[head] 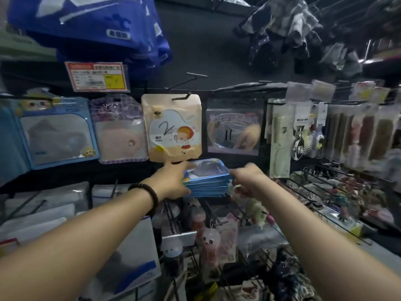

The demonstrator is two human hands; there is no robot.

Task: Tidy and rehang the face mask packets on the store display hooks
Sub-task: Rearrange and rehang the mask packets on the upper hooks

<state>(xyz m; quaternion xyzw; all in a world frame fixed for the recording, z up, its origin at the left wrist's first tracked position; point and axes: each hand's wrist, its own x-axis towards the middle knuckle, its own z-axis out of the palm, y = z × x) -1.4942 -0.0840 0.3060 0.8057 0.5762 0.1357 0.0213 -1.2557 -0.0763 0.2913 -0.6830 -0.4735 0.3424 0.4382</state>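
As left hand (173, 181) and right hand (246, 177) grip it, packet stack (209, 183) lies flat, crosswise.

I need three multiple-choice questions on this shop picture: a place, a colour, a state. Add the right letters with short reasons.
1. Where is the stack of blue-edged flat mask packets? A) on the floor B) just below the hanging beige cartoon packet C) on a hook
2. What colour is the beaded bracelet on the left wrist? A) white B) red C) black
3. How is the stack held? A) by nobody B) between left hand and right hand C) by one hand
1 B, under that packet's lower edge; 2 C, the beads look dark; 3 B, a hand grips each side.
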